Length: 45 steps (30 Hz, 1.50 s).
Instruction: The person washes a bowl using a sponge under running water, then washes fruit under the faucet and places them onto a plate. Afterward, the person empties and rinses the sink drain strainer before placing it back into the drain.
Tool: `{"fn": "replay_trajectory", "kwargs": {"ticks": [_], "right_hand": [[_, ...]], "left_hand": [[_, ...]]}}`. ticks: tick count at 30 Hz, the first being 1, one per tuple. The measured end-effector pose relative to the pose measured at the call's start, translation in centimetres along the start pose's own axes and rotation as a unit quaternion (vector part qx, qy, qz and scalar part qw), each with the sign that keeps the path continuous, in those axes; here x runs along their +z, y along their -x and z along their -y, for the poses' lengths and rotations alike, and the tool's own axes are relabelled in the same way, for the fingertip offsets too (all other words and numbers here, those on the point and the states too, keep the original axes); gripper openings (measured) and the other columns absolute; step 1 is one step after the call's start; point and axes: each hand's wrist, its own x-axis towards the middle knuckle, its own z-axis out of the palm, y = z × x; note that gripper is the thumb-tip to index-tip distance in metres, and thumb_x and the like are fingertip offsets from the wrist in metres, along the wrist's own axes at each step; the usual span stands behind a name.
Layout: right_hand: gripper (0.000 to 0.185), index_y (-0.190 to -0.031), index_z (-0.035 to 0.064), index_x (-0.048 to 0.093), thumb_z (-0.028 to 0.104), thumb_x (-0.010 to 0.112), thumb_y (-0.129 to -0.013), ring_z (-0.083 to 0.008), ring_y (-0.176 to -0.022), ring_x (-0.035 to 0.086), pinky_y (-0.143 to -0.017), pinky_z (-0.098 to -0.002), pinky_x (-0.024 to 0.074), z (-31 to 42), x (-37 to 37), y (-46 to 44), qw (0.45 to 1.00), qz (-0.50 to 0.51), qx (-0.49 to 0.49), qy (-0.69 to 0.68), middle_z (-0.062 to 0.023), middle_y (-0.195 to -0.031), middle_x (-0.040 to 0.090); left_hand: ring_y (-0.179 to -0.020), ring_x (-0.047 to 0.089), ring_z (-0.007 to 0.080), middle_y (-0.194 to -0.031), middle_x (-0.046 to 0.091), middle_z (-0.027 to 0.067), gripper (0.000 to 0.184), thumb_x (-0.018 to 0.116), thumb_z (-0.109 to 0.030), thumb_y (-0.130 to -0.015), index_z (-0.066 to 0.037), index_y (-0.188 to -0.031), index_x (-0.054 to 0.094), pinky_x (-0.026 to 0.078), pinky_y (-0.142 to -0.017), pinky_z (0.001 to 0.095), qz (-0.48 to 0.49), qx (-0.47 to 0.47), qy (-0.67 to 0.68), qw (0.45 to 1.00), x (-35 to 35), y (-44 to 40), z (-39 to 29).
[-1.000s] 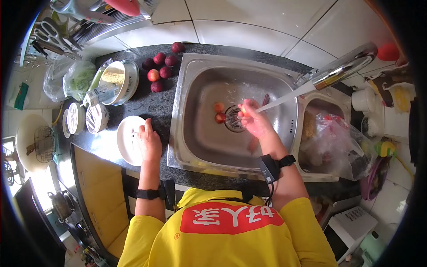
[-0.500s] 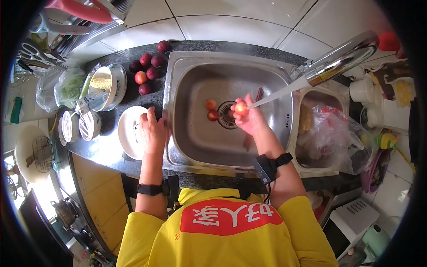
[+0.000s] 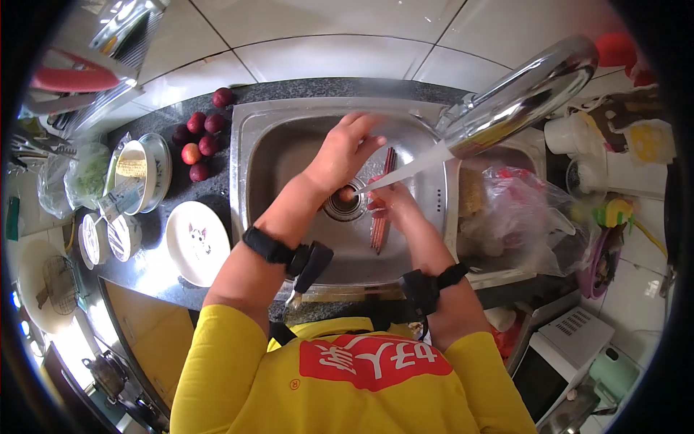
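now | my left hand [image 3: 343,155] off plate [image 3: 185,254], open over sink [image 3: 278,143] | right hand [image 3: 393,202] curled, hold unclear | both for sink work

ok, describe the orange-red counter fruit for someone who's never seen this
Find the steel sink, then the dark counter on its left. Between sink and stacked dishes lies a cluster of round fruits. The target is the bright orange-red one; its neighbours are dark red or purplish.

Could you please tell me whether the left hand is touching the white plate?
Apart: the head view shows the left hand over the sink, while the white plate lies on the counter, with the sink's rim plainly visible between them.
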Motion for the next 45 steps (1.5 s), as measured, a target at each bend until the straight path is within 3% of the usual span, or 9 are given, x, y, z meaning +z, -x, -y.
{"fn": "replay_trajectory", "kwargs": {"ticks": [5, 8, 14, 24, 27, 34, 36, 39, 45], "right_hand": [[0.026, -0.092, 0.012, 0.051, 0.034, 0.061, -0.083, -0.0147, -0.057, 0.055, -0.053, -0.0307, 0.0476, 0.0, -0.8, -0.5, 0.991, 0.071, 0.031, -0.105, -0.0012, -0.071, 0.054], [0.025, -0.091, 0.0119, 0.052, 0.035, 0.059, -0.085, -0.0139, -0.054, 0.054, -0.052, -0.0298, 0.0477, -0.3, -0.9, -1.2, 0.991, 0.074, 0.032, -0.108, -0.0013, -0.068, 0.054], [0.027, -0.092, 0.0102, 0.051, 0.035, 0.059, -0.086, -0.0133, -0.052, 0.052, -0.051, -0.0301, 0.0476, -1.3, -1.2, -2.4, 0.99, 0.072, 0.036, -0.117, -0.0015, -0.067, 0.054], [0.025, -0.089, 0.0102, 0.053, 0.035, 0.059, -0.085, -0.0138, -0.052, 0.052, -0.052, -0.0308, 0.0471, -0.9, -1.0, -2.1, 0.986, 0.08, 0.027, -0.141, -0.0005, -0.066, 0.052], [0.025, -0.088, 0.0105, 0.052, 0.034, 0.059, -0.085, -0.0139, -0.052, 0.052, -0.052, -0.0311, 0.0472, -0.9, -0.8, -2.3, 0.987, 0.082, 0.021, -0.135, -0.0005, -0.067, 0.052], [0.017, -0.085, 0.0101, 0.052, 0.024, 0.062, -0.083, -0.0152, -0.051, 0.054, -0.049, -0.0303, 0.0432, 0.3, 0.2, -1.5, 0.984, 0.052, 0.035, -0.166, -0.0018, -0.062, 0.052], [0.018, -0.087, 0.01, 0.052, 0.025, 0.061, -0.083, -0.0153, -0.052, 0.054, -0.05, -0.0306, 0.0434, 0.2, 0.2, -1.6, 0.985, 0.053, 0.035, -0.163, -0.0026, -0.064, 0.053], [0.02, -0.091, 0.0098, 0.052, 0.027, 0.06, -0.085, -0.0154, -0.053, 0.054, -0.051, -0.0314, 0.0439, -0.1, 0.2, -2.1, 0.983, 0.091, 0.015, -0.158, -0.0034, -0.067, 0.054], [0.023, -0.089, 0.0097, 0.053, 0.031, 0.061, -0.084, -0.0148, -0.053, 0.053, -0.05, -0.03, 0.0441, 0.0, 0.5, -2.4, 0.98, 0.107, 0.004, -0.165, -0.0035, -0.069, 0.055]], "left_hand": [[-0.089, 0.056, 0.0313, -0.106, 0.054, 0.0167, 0.036, 0.06, -0.013, -0.082, -0.011, -0.117, 0.052, 0.048, -0.077, 0.0358, 0.012, 0.075, 0.001, 0.997, 2.3, -3.8, -0.5], [-0.091, 0.057, 0.0302, -0.103, 0.058, 0.0152, 0.033, 0.061, -0.013, -0.081, -0.01, -0.114, 0.054, 0.048, -0.078, 0.0364, 0.033, 0.018, 0.072, 0.997, 2.9, -4.6, -0.1], [-0.075, 0.057, 0.0178, -0.085, 0.061, 0.0121, 0.022, 0.064, -0.012, -0.08, -0.005, -0.101, 0.061, 0.047, -0.072, 0.0297, 0.028, -0.051, 0.252, 0.966, 4.2, -5.6, 1.9], [-0.085, 0.057, 0.0161, -0.096, 0.062, 0.0081, 0.026, 0.065, -0.014, -0.08, -0.005, -0.104, 0.059, 0.047, -0.076, 0.0293, -0.001, 0.029, 0.09, 0.996, 3.3, -5.7, 0.2], [-0.088, 0.057, 0.0154, -0.097, 0.061, 0.0071, 0.026, 0.065, -0.013, -0.08, -0.005, -0.104, 0.059, 0.047, -0.078, 0.0286, -0.017, 0.072, 0.14, 0.987, 3.3, -6.0, 0.1], [-0.086, 0.058, 0.0146, -0.095, 0.062, 0.0063, 0.024, 0.065, -0.012, -0.08, -0.005, -0.102, 0.059, 0.047, -0.079, 0.0277, 0.02, 0.029, 0.189, 0.981, 3.3, -6.4, 0.8], [-0.083, 0.058, 0.0135, -0.094, 0.062, 0.0065, 0.023, 0.064, -0.011, -0.081, -0.003, -0.102, 0.059, 0.047, -0.078, 0.0272, 0.033, -0.035, 0.287, 0.957, 3.2, -6.5, 0.7], [-0.082, 0.058, 0.0127, -0.092, 0.061, 0.0064, 0.024, 0.064, -0.01, -0.081, -0.002, -0.102, 0.059, 0.047, -0.077, 0.0268, 0.048, -0.052, 0.198, 0.978, 3.0, -6.8, 0.0], [-0.082, 0.058, 0.013, -0.09, 0.061, 0.0054, 0.024, 0.063, -0.01, -0.082, -0.002, -0.103, 0.059, 0.047, -0.076, 0.0264, 0.047, -0.032, 0.213, 0.975, 2.9, -6.9, 0.2]]}}
